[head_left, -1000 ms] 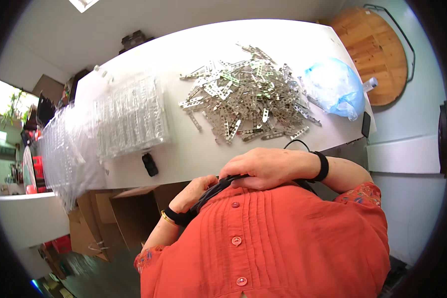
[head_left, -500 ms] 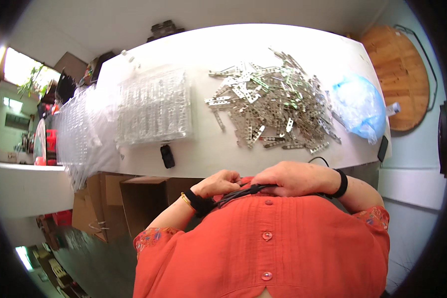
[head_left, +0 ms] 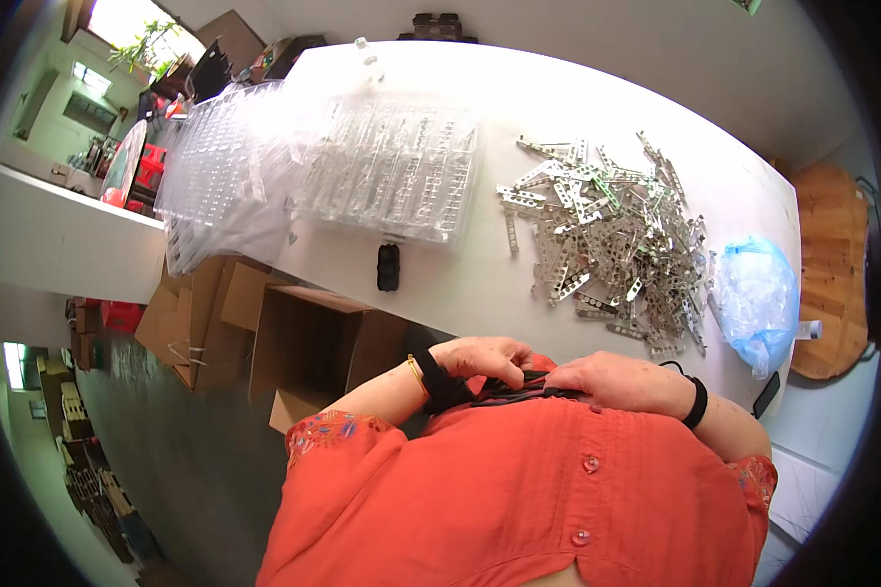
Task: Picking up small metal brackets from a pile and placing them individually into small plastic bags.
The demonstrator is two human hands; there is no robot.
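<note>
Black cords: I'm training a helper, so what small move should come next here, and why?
I'd probably gather the black cords into a tighter bundle: the left hand and right hand are both at them, in front of the red shirt, and several separate strands show.

— Is any lettering legible on the white worktop (head_left: 440, 293)?
— None can be read, neither on the small black object (head_left: 389, 267) near its front edge nor on the blue plastic bag (head_left: 754, 303) by its right edge.
— And the open cardboard box (head_left: 299, 342) beyond the front edge?
— No word, number or sign is readable there.
</note>
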